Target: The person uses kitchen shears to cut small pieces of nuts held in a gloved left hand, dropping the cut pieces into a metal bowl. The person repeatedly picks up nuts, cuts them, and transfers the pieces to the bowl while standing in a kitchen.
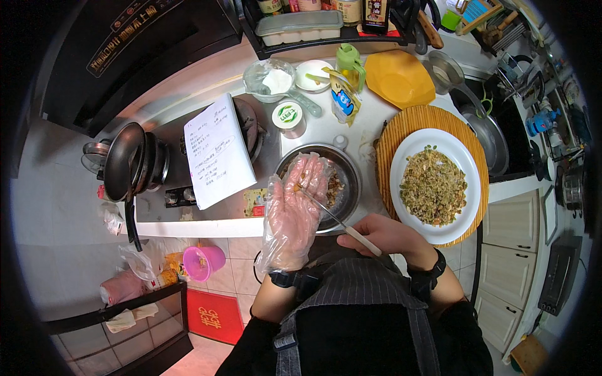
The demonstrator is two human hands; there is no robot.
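My left hand (296,202) is in a clear plastic glove, palm up and flat, over the near left part of a metal bowl (353,197). A few small brown bits lie on its palm and fingers. My bare right hand (383,237) grips a thin metal utensil by its white handle (363,240). The utensil's tip touches the gloved palm beside a brown bit; its exact shape is too small to tell. Chopped nut-like pieces (335,188) lie in the bowl, partly hidden by the glove.
On the right, a white oval plate (474,188) of mixed seeds and nuts rests on a round wooden board (383,169). A lidded cup (289,120), a bowl of white powder (261,89) and an oil jug (350,66) stand behind. Handwritten paper (218,155) lies across the stove.
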